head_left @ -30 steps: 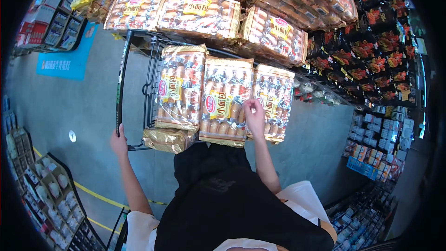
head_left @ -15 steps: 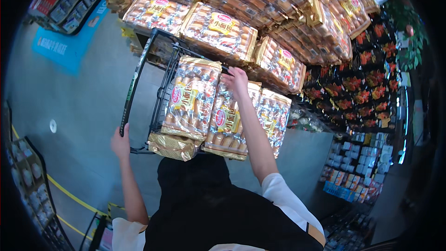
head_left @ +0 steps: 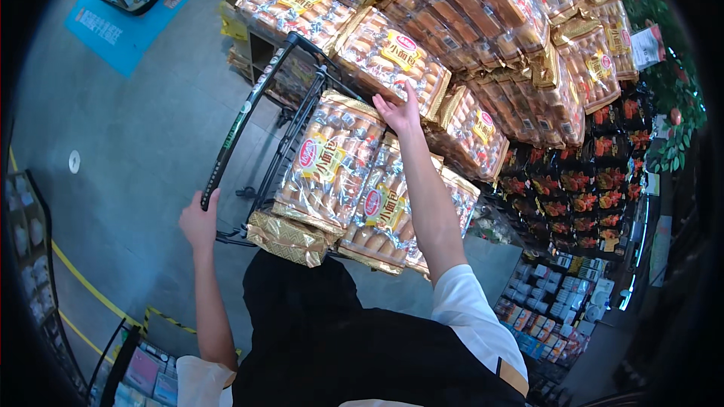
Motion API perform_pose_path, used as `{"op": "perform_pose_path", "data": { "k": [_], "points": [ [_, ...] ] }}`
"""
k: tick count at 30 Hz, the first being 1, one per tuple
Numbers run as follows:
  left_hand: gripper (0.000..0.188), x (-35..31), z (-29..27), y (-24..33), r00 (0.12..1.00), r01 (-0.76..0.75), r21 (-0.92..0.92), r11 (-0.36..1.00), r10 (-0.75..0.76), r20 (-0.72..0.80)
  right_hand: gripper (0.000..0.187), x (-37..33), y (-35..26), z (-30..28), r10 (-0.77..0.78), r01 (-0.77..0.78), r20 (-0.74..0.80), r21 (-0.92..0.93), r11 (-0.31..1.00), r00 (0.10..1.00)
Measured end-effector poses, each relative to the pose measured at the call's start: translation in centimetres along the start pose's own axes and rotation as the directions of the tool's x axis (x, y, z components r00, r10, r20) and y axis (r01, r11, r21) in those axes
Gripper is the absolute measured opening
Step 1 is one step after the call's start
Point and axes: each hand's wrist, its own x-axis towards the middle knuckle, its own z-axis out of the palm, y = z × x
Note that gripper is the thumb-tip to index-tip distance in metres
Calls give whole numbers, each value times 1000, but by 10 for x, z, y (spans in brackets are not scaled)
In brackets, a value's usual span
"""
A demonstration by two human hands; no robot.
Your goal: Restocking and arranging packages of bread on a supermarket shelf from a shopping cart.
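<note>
A person's two bare hands at a loaded cart, seen from above. The left hand [head_left: 200,218], left of centre, is closed around the lower end of the handle [head_left: 237,128], a black bar that rises obliquely toward the top of the frame. The right hand [head_left: 398,111], just above centre, grasps nothing: its fingers are parted and extended toward the nearest stacked pack [head_left: 392,56]; whether they touch it cannot be told. In the middle of the frame, the black wire cart [head_left: 277,169] bears three clear-wrapped bread packs in a slanting row: the left pack [head_left: 332,166], the middle pack [head_left: 386,207] and the right pack [head_left: 458,194], the last two partly hidden by the right forearm. A gold pack [head_left: 288,237] sits at the cart's lower left corner. Further bread packs are heaped across the top; black packs [head_left: 588,181] with red prints hang at right. Upper left, a blue mat [head_left: 113,30] lies on the grey floor [head_left: 151,158].
</note>
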Motion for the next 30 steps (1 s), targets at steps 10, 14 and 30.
{"op": "perform_pose_path", "data": {
  "k": [10,14,30],
  "points": [
    [46,-2,-7,-5,1000,15,-18,1000,-14,9,79,12,-3,49,-177,199,-150,145,969,973],
    [45,6,-9,7,999,-52,-39,998,53,12,62,54,-19,40,-244,244,-27,213,946,969],
    [51,11,22,-22,996,-92,-129,987,93,8,44,-269,-14,-139,-580,558,-214,-157,815,786]
  ]
}}
